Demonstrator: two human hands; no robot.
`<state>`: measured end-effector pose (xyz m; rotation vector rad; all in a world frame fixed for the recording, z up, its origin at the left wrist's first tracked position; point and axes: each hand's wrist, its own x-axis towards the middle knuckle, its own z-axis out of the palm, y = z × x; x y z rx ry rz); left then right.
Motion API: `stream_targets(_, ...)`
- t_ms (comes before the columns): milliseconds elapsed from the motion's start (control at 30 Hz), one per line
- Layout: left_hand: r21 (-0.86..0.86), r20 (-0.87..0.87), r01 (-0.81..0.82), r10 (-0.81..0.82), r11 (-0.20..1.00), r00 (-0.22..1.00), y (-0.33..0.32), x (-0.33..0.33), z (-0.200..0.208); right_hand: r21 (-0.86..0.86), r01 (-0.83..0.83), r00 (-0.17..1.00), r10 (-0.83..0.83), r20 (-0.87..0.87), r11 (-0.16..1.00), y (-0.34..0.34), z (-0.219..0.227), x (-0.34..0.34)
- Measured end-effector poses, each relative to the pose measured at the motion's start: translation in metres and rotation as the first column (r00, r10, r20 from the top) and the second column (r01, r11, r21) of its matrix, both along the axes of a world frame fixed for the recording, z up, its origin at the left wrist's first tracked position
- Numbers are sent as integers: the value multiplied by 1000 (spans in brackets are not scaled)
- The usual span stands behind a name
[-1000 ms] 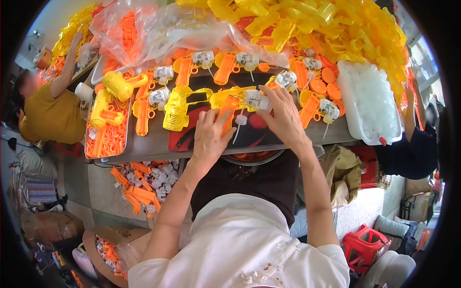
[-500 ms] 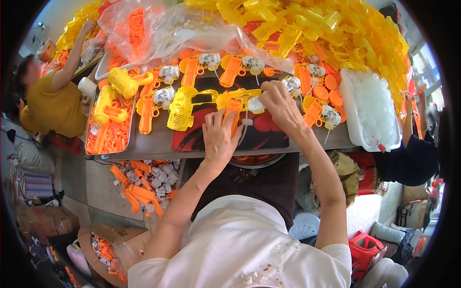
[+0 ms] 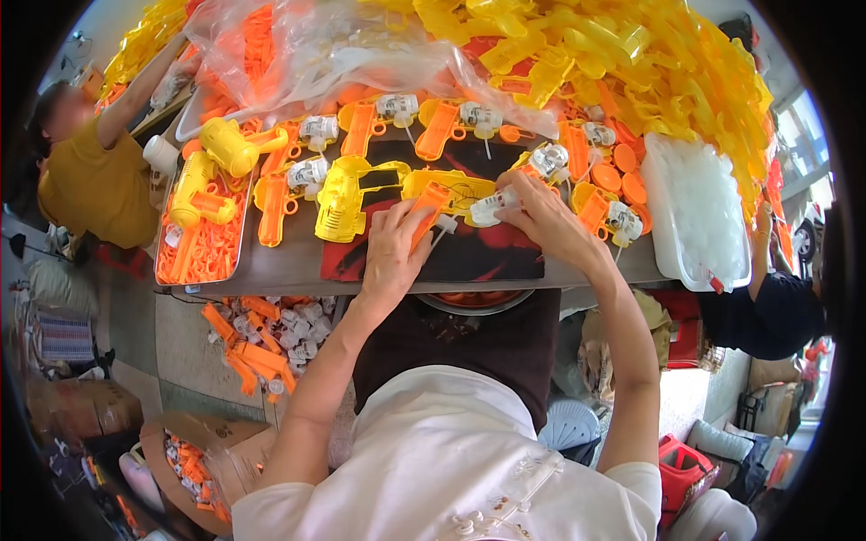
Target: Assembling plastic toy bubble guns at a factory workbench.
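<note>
orange grip (image 3: 435,200) in l hand (image 3: 395,248), room nr tbl edge (image 3: 298,287)

A long, grey-brown table with a straight front edge (image 3: 293,263) goes across the room. The hard floor with big, pale grey squares (image 3: 194,338) shines white on the right. A big, bright window (image 3: 797,115) is over there too. A red plastic stool (image 3: 683,471) stands low down. The far-left wall (image 3: 110,29) looks pale.
</note>
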<state>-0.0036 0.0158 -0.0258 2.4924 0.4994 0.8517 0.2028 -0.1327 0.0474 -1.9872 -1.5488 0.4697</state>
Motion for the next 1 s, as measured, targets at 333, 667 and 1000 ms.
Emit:
stream_targets(333, -47, 7, 35, -34, 998, 999, 3, -1, 1, 278, -178, 923, 62, 380, 944, 14, -1, -9)
stream_targets(667, -50, 44, -26, 28, 998, 999, -5, 7, -1, 188, 69, 898, -143, 415, 980, 55, -20, -21)
stream_targets(1000, -252, 91, 74, -53, 965, 994, 7, -1, -2, 160, 233, 942, -263, 207, 959, 76, -39, -21)
